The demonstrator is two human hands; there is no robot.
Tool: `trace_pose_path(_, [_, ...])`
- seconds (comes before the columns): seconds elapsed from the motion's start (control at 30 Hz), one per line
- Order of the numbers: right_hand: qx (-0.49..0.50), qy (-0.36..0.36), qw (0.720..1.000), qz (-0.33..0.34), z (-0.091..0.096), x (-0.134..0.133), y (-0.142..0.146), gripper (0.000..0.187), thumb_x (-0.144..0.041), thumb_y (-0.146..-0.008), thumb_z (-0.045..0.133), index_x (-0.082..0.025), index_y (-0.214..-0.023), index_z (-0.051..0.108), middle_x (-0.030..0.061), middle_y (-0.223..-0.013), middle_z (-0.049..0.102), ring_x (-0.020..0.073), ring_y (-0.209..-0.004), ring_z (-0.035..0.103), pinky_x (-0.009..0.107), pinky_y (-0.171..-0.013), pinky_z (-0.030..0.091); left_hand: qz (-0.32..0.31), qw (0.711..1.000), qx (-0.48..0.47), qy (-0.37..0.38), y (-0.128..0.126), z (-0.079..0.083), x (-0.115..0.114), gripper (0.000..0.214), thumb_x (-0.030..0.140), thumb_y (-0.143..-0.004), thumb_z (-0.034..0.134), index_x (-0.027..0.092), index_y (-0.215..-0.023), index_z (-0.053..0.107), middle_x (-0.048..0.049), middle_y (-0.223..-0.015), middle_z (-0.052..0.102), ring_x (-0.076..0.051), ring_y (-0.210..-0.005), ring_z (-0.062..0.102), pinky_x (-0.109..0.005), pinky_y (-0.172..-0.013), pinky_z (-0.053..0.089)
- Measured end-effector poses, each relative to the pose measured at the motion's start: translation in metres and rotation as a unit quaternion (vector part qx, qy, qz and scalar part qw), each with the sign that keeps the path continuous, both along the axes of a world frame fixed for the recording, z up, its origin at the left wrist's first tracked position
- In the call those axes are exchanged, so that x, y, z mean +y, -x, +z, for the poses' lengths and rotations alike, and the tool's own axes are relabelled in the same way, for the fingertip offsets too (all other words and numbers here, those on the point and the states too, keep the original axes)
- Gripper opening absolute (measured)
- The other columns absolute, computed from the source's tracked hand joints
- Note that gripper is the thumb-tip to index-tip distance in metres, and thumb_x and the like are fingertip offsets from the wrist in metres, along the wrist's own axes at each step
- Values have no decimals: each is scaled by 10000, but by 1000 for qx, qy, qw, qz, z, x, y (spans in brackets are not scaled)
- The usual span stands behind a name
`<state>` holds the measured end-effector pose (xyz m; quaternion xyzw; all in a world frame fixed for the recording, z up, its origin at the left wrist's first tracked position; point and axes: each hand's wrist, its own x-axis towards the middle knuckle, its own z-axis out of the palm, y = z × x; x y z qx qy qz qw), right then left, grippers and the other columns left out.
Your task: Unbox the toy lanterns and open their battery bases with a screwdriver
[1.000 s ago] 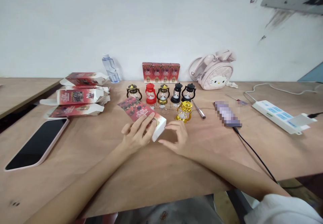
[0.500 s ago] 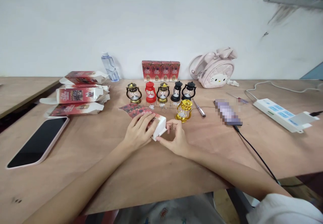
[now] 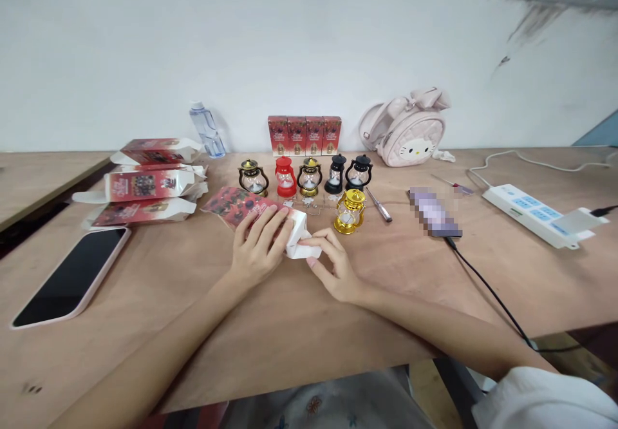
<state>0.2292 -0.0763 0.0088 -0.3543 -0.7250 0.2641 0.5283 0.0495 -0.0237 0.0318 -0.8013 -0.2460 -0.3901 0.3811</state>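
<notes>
A red printed cardboard box lies on its side on the wooden table, its white flap end pointing right. Fingers of my left hand are wrapped over the box's body. At the end, my right hand has its fingers against the white end flap, thumb just below it. Close beyond my right hand stands a gold mini lantern. Behind the box is a row of small lanterns, among them a red one and a black one.
Flattened red boxes pile at the left, near a phone. Four-sided red boxes stand by the wall, between a water bottle and a pink bag. A screwdriver, second phone and power strip lie right.
The box has shifted left with my left hand, and more of its printed side shows. My right fingers have moved onto the white flap, which now sticks out toward the right.
</notes>
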Motion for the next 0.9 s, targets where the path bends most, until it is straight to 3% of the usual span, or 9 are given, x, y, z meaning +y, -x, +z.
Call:
trace_pose_path(0.13, [118, 118, 986, 8, -16, -4, 12, 248, -374, -889, 509, -243, -1088, 577, 48, -999, 476, 162, -925, 522, 303, -819, 464, 7, 999, 15, -51, -1, -1, -2, 291, 183, -812, 604, 179, -1099, 554, -88, -1061, 690, -200, -1040, 617, -377, -960, 388])
trace_pose_path(0.27, [208, 196, 958, 22, -21, -5, 18, 290, -485, -838, 566, -230, -970, 607, 49, -969, 537, 167, -865, 550, 293, -745, 489, -1, 997, 30, -73, -3, -1, -3, 247, 190, -792, 649, 199, -1030, 583, -63, -1023, 705, -183, -996, 637, -367, -953, 385])
trace_pose_path(0.43, [229, 224, 947, -6, -10, -4, 15, 310, -505, -738, 678, -209, -804, 610, 22, -856, 542, 164, -826, 529, 308, -773, 466, -13, 996, 38, -76, -4, 3, -5, 203, 173, -797, 636, 228, -988, 592, -29, -1008, 710, -160, -980, 642, -345, -929, 392])
trace_pose_path(0.57, [225, 233, 946, -10, -6, -6, 12, 323, -499, -737, 676, -196, -676, 584, 23, -861, 497, 170, -853, 509, 336, -806, 443, -16, 995, 37, -88, -3, 7, -6, 191, 163, -783, 652, 219, -955, 592, -26, -979, 717, -155, -941, 651, -330, -879, 412])
trace_pose_path(0.63, [201, 193, 959, -46, -3, -8, 10, 313, -486, -747, 671, -198, -662, 580, 26, -878, 480, 177, -869, 499, 356, -822, 431, -18, 995, 31, -90, -2, 8, -6, 187, 153, -780, 652, 220, -940, 584, -22, -965, 720, -152, -928, 652, -328, -863, 415])
trace_pose_path(0.77, [101, 9, 983, -150, 3, -8, 1, 184, -364, -798, 640, -217, -698, 590, 37, -955, 459, 198, -967, 482, 407, -911, 384, -19, 995, 33, -87, 0, 7, -4, 188, 141, -789, 640, 226, -942, 572, -12, -950, 722, -139, -904, 653, -313, -849, 406])
trace_pose_path(0.87, [32, -103, 986, -126, 2, -3, -6, 83, -305, -809, 612, -239, -814, 562, 51, -1026, 477, 222, -1036, 493, 442, -938, 391, -16, 996, 33, -77, 2, 7, -3, 194, 146, -798, 628, 210, -968, 560, -39, -949, 720, -154, -899, 653, -319, -831, 402])
trace_pose_path(0.9, [25, -130, 986, -100, 0, 0, -8, 155, -315, -786, 641, -247, -874, 533, 56, -1052, 482, 236, -1061, 499, 454, -934, 405, -18, 997, 31, -75, 3, 8, -3, 202, 143, -793, 632, 200, -971, 554, -47, -930, 722, -159, -884, 654, -319, -819, 402])
